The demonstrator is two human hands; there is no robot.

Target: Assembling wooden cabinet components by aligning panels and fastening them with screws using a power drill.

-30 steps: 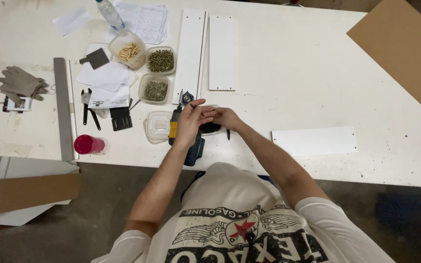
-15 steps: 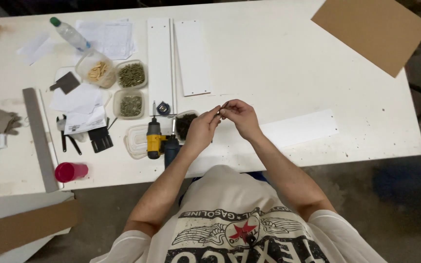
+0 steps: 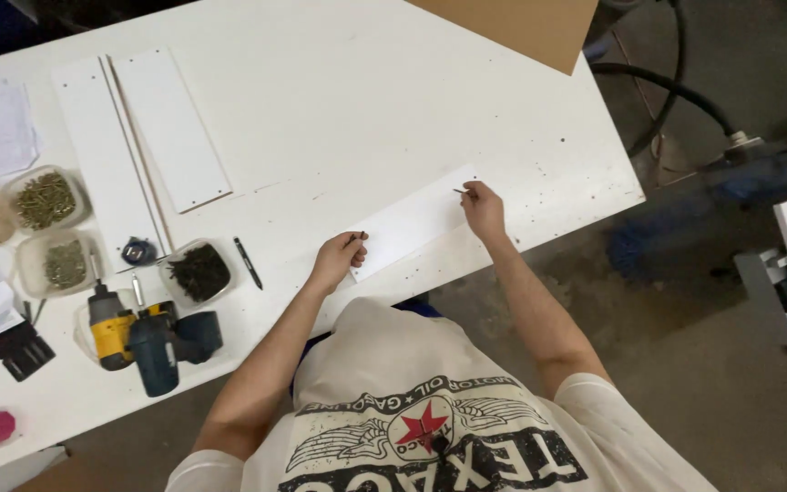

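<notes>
Both hands rested at opposite ends of a narrow white panel [image 3: 412,221] lying near the table's [image 3: 366,100] near edge. The left hand [image 3: 339,260] pinched a small dark screw [image 3: 357,237]; the right hand [image 3: 483,208] pinched another screw [image 3: 459,191] over the panel's far-right end.

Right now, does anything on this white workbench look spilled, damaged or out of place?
Nothing stands out. Both hands, left and right, pinch small dark screws at the ends of a narrow white panel; screws stay in their clear plastic tubs.
</notes>
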